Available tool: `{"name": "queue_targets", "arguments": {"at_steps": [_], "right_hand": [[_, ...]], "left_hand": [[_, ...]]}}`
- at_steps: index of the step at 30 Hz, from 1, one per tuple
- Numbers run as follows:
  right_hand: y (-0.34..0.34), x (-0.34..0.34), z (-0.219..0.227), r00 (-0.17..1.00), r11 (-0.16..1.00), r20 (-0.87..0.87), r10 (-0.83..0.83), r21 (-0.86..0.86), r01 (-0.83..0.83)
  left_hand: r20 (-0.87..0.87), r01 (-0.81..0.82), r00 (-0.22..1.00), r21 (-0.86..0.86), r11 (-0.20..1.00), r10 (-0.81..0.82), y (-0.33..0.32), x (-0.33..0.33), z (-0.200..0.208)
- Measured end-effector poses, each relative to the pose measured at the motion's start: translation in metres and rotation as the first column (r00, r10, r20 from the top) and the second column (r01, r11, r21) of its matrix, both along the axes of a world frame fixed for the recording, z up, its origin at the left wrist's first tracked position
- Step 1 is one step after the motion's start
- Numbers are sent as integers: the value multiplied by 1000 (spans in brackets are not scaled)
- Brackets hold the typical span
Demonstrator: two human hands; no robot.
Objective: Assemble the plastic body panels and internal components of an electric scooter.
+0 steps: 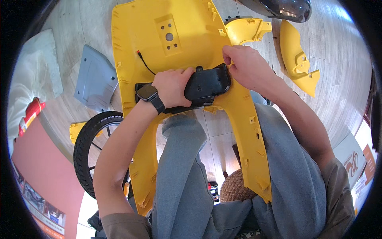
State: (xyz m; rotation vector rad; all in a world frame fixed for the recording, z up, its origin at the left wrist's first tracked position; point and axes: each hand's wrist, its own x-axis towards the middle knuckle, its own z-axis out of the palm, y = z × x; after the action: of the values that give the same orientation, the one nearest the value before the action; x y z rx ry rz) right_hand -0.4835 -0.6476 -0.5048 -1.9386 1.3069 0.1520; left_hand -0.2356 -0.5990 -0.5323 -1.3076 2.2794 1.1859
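A large yellow plastic scooter body panel (139,32) rests across my legs, its ribbed inner side facing up. Against its middle lies a long black plastic housing (207,83). My left hand (173,85) is closed over the housing, thumb at the lower edge and fingers along the top. Just above the panel's right edge, beside the housing's right end, my right hand (250,67) is curled with thumb and forefinger together; whatever they hold, if anything, is hidden. A thin black cable (145,61) with a red tip sticks up from behind the housing.
A grey panel (95,77) and a black-tyred wheel (81,155) are on the left. Curved yellow pieces (296,55) lie on the wood-look floor at right, below a glossy black part (286,8). A woven brown seat (236,186) shows between my legs.
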Motion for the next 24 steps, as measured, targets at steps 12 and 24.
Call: {"name": "queue_targets", "arguments": {"at_steps": [12,24], "right_hand": [[0,3,-2,1000,1000,-8,-29,-9,28],[6,1,-4,1000,999,15,-18,-50,18]], "left_hand": [[-29,-103,994,-65,993,102,18,1,-6],[6,-108,994,-64,992,108,21,-2,-4]]}}
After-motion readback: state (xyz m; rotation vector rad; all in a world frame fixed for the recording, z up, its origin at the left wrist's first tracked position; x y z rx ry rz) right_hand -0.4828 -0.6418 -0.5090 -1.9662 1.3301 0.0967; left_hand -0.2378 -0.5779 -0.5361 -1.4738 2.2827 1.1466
